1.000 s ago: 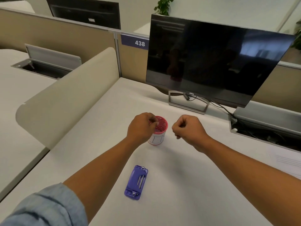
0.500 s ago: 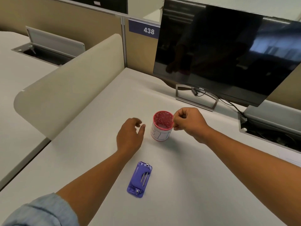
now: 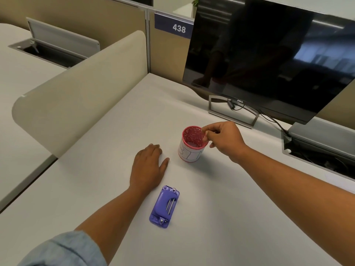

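A white cup (image 3: 190, 154) with a red rim and a red patterned inside stands upright on the desk (image 3: 211, 217). My right hand (image 3: 223, 141) is at its right side, with thumb and forefinger pinching the rim. My left hand (image 3: 148, 167) lies flat on the desk to the left of the cup, fingers straight, a short gap from it. A purple hole punch (image 3: 165, 206) lies on the desk just behind and right of my left wrist, touched by neither hand.
A dark monitor (image 3: 269, 54) on a metal stand (image 3: 232, 112) fills the back right, its cable running to an open cable tray (image 3: 317, 150). A beige divider panel (image 3: 76, 93) borders the desk's left edge. A partition with a 438 sign (image 3: 178, 28) stands behind.
My left hand let go of the cup, moved left and down, and flattened on the desk. My right hand came in from the right and took the rim.
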Tool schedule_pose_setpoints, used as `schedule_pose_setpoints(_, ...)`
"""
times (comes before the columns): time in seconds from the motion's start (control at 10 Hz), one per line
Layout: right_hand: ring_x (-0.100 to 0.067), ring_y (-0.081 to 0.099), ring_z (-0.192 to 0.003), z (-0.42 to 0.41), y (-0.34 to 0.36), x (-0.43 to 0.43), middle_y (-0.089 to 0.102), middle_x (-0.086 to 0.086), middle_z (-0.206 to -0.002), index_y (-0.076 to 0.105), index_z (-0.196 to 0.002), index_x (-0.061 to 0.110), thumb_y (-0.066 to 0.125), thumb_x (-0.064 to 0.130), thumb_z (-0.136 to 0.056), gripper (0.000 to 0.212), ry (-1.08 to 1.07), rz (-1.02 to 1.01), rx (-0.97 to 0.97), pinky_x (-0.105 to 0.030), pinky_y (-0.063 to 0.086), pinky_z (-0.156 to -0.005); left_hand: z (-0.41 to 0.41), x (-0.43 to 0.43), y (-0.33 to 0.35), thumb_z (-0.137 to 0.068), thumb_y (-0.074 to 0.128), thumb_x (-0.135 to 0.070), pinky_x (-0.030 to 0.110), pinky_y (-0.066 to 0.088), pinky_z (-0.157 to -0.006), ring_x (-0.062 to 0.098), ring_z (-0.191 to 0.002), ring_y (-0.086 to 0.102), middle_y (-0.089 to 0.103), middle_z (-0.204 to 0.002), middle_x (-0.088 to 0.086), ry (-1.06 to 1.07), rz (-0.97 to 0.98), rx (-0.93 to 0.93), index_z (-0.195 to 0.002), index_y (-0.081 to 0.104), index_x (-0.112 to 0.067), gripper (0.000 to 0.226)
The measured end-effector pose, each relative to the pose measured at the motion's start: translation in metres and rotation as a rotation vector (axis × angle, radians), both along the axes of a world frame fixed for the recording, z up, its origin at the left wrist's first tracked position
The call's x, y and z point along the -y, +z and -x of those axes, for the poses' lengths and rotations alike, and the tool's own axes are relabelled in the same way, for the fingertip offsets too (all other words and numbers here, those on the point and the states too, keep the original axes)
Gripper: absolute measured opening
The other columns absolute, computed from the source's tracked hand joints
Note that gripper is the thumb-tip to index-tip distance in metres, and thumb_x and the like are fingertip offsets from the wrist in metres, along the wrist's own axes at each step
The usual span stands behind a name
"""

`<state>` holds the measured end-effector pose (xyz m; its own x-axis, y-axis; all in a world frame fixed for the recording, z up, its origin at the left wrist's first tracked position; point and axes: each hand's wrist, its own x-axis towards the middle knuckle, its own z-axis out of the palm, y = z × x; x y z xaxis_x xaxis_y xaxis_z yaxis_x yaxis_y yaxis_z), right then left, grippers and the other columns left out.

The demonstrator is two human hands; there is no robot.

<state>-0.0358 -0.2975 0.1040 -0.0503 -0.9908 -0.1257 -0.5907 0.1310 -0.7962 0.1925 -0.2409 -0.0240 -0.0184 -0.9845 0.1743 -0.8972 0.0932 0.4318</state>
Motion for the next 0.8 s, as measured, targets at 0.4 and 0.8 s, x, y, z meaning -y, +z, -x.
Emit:
schedule_pose_setpoints(0.4,-0.012,0.066,-0.081,-0.003,0.001,-0.006,0.069,0.007,-0.088,0.072,-0.082,0.026,0.073,0.016,-0.088,0.012,0.016,0.049,-0.071,-0.021,0.051,-0.060,0.003,0.000,0.003,-0.097,0.049,-0.045,0.044,0.040,-0.108,0.028,-0.129,0.051,0.060,-0.136,0.007,0.004,-0.029,0.010,-0.121,0.060,-0.012,0.042)
schedule_pose_setpoints(0.8,-0.007,0.072,-0.063,0.031,-0.004,-0.052,0.072,0.005,-0.085,0.072,-0.084,0.021,0.068,0.013,-0.090,0.010,-0.021,0.028,-0.018,-0.011,0.046,-0.048,0.002,-0.002,0.010,-0.097,0.053,-0.034,0.044,0.033,-0.115,0.030,-0.137,0.044,0.054,-0.145,0.012,-0.004,-0.093,-0.010,-0.133,0.055,-0.007,0.045)
